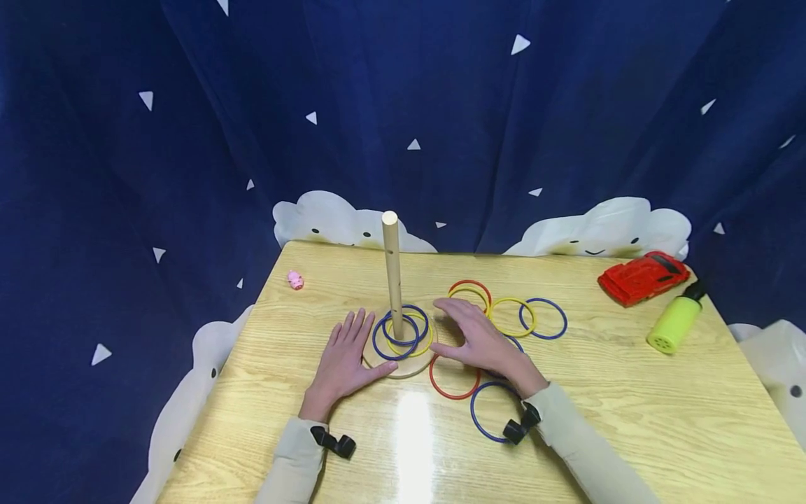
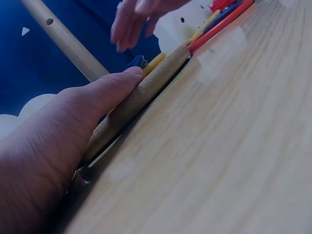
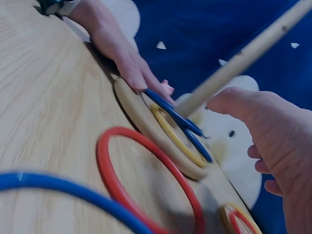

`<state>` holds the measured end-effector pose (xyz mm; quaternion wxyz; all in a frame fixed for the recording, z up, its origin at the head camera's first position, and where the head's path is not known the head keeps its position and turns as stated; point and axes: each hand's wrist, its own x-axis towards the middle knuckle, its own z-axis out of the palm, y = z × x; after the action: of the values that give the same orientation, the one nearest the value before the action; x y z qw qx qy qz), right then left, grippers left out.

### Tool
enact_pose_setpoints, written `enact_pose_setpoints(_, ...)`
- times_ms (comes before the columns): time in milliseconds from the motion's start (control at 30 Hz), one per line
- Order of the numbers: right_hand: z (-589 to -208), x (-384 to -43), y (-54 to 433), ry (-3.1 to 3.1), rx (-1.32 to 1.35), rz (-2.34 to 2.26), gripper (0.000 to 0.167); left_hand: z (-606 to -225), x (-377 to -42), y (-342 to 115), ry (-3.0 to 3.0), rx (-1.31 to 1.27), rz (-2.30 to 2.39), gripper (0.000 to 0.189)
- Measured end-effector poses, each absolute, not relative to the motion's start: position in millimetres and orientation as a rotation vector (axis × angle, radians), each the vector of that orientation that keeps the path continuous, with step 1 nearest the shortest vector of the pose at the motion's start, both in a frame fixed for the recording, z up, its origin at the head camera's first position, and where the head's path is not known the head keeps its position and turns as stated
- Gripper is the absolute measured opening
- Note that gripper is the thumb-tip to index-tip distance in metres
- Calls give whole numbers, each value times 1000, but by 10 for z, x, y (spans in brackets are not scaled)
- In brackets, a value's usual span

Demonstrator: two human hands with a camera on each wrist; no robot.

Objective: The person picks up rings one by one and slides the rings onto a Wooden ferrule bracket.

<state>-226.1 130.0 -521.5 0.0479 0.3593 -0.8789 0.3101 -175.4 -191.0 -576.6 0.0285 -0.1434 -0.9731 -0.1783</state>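
An upright wooden peg rises from a round wooden base. Two blue rings and a yellow ring lie on the base around the peg's foot. My left hand rests at the base's left side, fingers straight; its thumb lies along the rim in the left wrist view. Over the base's right edge hovers my right hand, thumb and fingers spread apart with nothing between them. A red ring and a blue ring lie beneath and beside that hand.
More rings lie behind the right hand, among them a yellow ring overlapping a blue ring. Farther right are a red toy car and a lime-green bottle. A small pink pig figure stands far left. A dark blue curtain hangs behind.
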Motion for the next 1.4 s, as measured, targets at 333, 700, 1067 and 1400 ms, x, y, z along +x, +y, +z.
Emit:
enact_pose_setpoints(333,-5245,-2205,1876,-2679,817,923,93,-5727,-1757,-1914,-2997,-440,-529,117)
enact_pose_setpoints(700,-5444,-2295,2354,-2696,534,833,96,-5719,-1756,-1922,-3007,-430,-543,117)
enact_pose_setpoints(1067,-5595,-2316,2426,-2795,389,774,102,-5726,-1717,-1924,-2975,-448,-548,117)
enact_pose_setpoints(1400,-5581,-2383,2501,-2856,359,723,107,-5746,-1735,-1900,-2993,-444,-566,117)
